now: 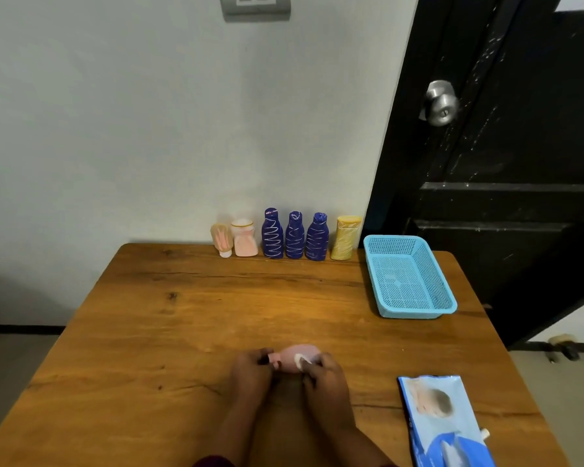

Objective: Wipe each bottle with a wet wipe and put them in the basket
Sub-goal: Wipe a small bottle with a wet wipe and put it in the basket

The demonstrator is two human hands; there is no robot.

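A pink bottle (292, 357) lies on its side near the table's front edge, cap end to the left. My left hand (252, 372) grips that cap end. My right hand (322, 377) pinches a small white wet wipe (300, 359) against the bottle's body. Along the wall stand a beige tube (222, 240), a pale pink bottle (244, 238), three dark blue bottles (272, 233) (294, 236) (317, 237) with white scribbles, and a yellow bottle (345, 238). A light blue mesh basket (408, 276) sits at the back right with nothing in it.
A blue wet-wipe pack (444, 423) lies at the front right of the wooden table (182, 315). Behind the basket is a black door (503, 146) with a metal knob. The wall borders the table's far edge.
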